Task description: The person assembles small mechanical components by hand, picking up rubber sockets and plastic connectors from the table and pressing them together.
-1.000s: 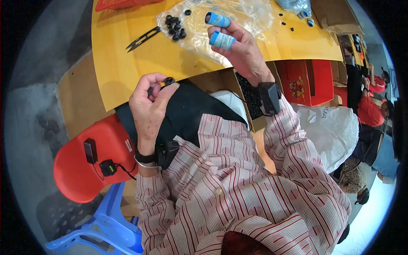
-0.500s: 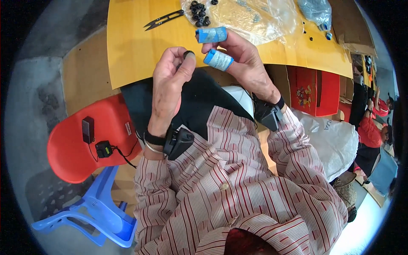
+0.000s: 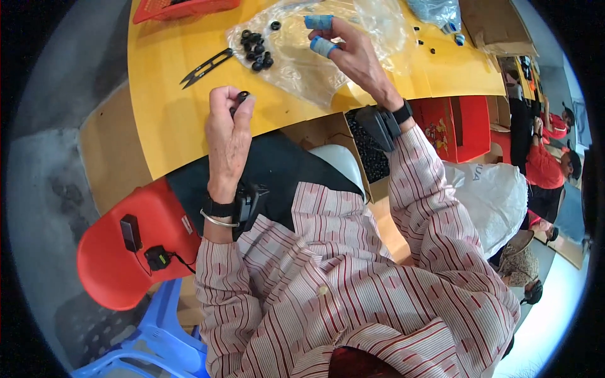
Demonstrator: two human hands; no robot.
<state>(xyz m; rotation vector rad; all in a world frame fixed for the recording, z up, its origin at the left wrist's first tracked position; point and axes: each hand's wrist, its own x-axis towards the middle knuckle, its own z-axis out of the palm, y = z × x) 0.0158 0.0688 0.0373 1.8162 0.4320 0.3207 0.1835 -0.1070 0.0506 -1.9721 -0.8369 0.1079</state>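
Observation:
Between the thumb and forefinger of my left hand point(image 3: 228, 138) is a small black ring-shaped part point(image 3: 243, 96), held just over the table's near edge. My right hand point(image 3: 359, 60) is stretched out above a clear plastic bag point(image 3: 302, 75). Blue tape point(image 3: 324, 46) wraps its thumb and forefinger, which are spread with nothing visible between them. Left of that hand, a cluster of similar black parts point(image 3: 257, 51) lies on the bag, with a single black part point(image 3: 275, 26) a little apart. Black thread snips point(image 3: 207, 68) lie on the table, their points toward the left.
A red basket point(image 3: 183, 9) stands at the far left of the yellow table point(image 3: 164, 113). A bluish plastic bag point(image 3: 435, 11) and a cardboard box point(image 3: 501, 25) are far right. Below sit a box of black parts point(image 3: 367, 148) and a red chair point(image 3: 120, 252). Other people work at right.
My right hand has moved away from my left, forward over the plastic bag. My left hand has shifted left, still pinching the black part. The view has shifted, showing more table and a red basket.

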